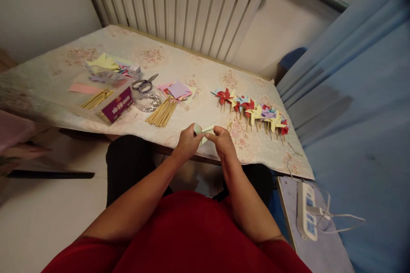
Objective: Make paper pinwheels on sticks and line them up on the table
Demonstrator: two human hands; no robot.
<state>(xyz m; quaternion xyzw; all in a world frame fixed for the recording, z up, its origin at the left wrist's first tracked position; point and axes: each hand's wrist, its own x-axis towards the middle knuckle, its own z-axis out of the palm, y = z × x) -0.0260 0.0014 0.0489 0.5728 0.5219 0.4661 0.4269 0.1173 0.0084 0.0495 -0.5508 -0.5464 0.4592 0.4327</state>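
My left hand point(187, 140) and my right hand point(222, 140) meet over the table's near edge, both pinching a small pale green folded paper piece point(201, 130). The fingers of each hand are closed on it. A bundle of wooden sticks point(162, 112) lies just beyond my left hand. A stack of coloured paper squares point(178, 91) sits behind the sticks. A row of finished paper pinwheels point(253, 111) in red, yellow, blue and purple lies to the right of my hands.
Scissors point(144, 84) and a clear tape roll point(147, 100) lie at centre left. A purple box point(117, 104) with more sticks and a bag of paper point(104, 68) stand at the left. A radiator point(179, 4) backs the patterned table point(96, 51). A power strip point(306, 209) lies at lower right.
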